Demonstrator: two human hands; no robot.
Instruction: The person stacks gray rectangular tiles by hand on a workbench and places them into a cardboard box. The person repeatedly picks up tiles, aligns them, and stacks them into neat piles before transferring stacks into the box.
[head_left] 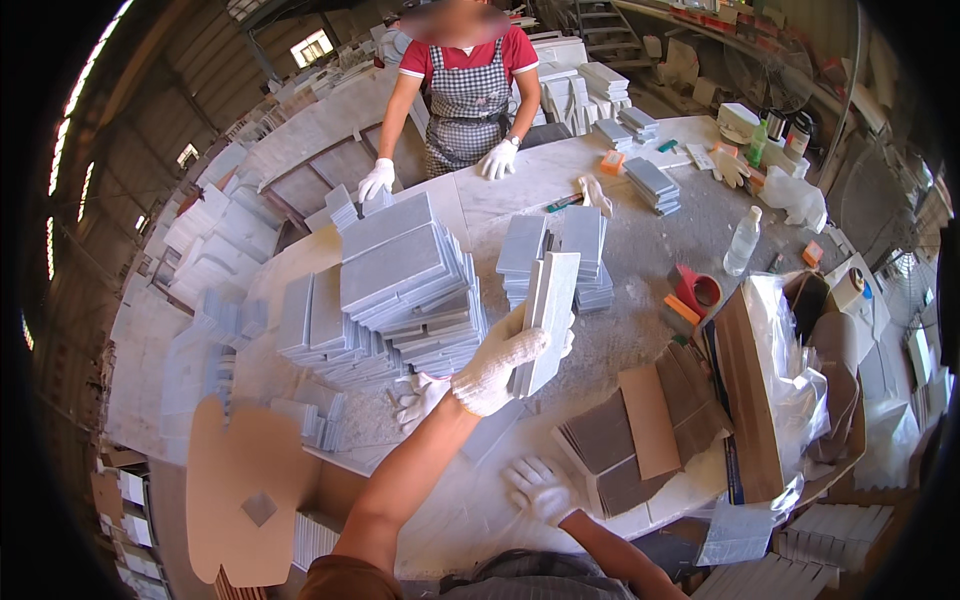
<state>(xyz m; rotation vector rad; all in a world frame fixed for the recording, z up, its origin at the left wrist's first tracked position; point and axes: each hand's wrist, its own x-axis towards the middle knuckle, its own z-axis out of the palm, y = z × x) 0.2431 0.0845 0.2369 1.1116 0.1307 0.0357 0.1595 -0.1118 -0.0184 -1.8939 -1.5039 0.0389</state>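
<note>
In a white knit glove, my left hand is closed around a few narrow grey stone tiles, holding them upright above the table. My right hand, also gloved, rests on the pale tabletop with its fingers spread and nothing in them. To the left of my raised hand rises a tall pile of grey stone tiles. Beyond the held tiles stand two shorter tile stacks. A loose white glove lies partly behind my left wrist. Brown cardboard sheets lie right of my right hand.
Across the table a person in a checked apron has gloved hands on its edge. A cardboard box with clear plastic, a red tape roll and a clear bottle stand at right. An open carton flap juts up at near left.
</note>
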